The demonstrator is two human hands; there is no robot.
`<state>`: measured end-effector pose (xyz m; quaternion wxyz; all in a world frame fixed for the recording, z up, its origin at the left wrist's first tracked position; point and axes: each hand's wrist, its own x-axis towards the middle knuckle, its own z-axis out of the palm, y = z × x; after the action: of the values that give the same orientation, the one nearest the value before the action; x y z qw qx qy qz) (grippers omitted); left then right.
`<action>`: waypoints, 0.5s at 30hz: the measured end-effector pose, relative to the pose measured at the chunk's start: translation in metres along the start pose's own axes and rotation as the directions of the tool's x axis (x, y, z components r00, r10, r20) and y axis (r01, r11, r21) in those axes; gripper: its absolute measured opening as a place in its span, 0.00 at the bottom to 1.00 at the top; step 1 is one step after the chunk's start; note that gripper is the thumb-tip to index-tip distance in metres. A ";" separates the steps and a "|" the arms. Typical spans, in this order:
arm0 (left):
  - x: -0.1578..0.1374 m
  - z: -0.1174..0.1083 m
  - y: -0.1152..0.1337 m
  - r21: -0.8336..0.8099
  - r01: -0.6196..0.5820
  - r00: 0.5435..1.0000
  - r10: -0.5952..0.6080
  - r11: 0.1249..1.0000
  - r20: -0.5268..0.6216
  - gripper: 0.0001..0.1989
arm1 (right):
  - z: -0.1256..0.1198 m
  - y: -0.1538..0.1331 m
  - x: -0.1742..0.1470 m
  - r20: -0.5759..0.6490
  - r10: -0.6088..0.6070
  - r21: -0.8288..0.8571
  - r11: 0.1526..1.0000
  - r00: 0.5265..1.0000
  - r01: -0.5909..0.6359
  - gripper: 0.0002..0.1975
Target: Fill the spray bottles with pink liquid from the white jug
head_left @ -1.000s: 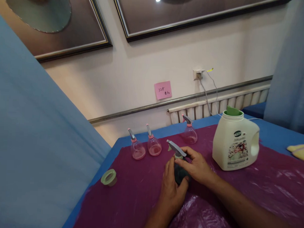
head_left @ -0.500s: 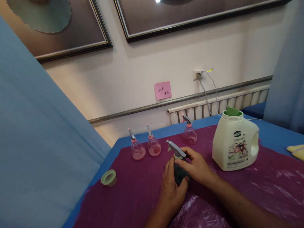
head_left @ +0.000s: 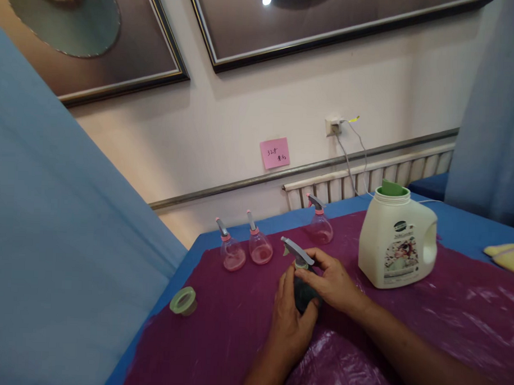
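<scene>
A dark spray bottle (head_left: 304, 294) with a grey trigger head (head_left: 297, 251) stands on the purple plastic sheet between my hands. My left hand (head_left: 292, 323) wraps round the lower body, its thumb on the near side. At the bottle's neck, my right hand (head_left: 332, 278) grips just under the spray head with thumb and fingers. Behind them are three clear spray bottles with pink collars: a left one (head_left: 232, 252), a middle one (head_left: 259, 246) and a right one (head_left: 320, 225). Each has some pinkish contents low inside, or the sheet's colour showing through.
A cream jug (head_left: 396, 248) with a green piece in its mouth stands to the right. A small pale-green cup (head_left: 184, 301) sits at the left of the purple sheet (head_left: 218, 348). Yellow cloth (head_left: 507, 257) lies at the far right. A blue curtain (head_left: 61, 236) hangs on the left.
</scene>
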<state>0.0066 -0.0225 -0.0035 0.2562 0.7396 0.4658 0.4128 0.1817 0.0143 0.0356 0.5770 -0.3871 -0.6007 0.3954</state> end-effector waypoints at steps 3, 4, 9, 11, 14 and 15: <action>0.000 0.000 0.000 -0.014 0.006 1.000 -0.006 1.000 -0.002 0.38 | 0.000 0.000 0.000 -0.003 -0.007 0.000 1.000 1.000 0.007 0.13; 0.000 -0.001 0.001 -0.014 0.007 1.000 -0.007 1.000 -0.002 0.38 | 0.000 -0.001 0.000 -0.004 -0.008 0.000 1.000 1.000 0.008 0.13; 0.000 -0.001 0.002 0.002 0.014 1.000 -0.014 1.000 0.002 0.39 | 0.000 0.000 0.000 -0.002 -0.008 0.017 1.000 1.000 0.008 0.13; 0.000 -0.001 0.002 -0.007 0.005 1.000 -0.005 1.000 0.005 0.38 | 0.001 0.001 0.000 -0.002 -0.008 0.021 1.000 1.000 0.008 0.14; 0.001 -0.001 0.003 -0.007 -0.002 1.000 0.002 1.000 0.001 0.38 | 0.001 0.002 0.000 0.001 -0.009 0.019 1.000 1.000 0.009 0.14; 0.001 -0.001 0.002 -0.005 -0.003 1.000 0.003 1.000 -0.001 0.38 | 0.001 0.002 0.000 0.002 -0.009 0.017 1.000 1.000 0.009 0.14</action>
<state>0.0074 -0.0226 -0.0008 0.2572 0.7395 0.4638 0.4147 0.1809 0.0151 0.0337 0.5816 -0.3790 -0.5995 0.3983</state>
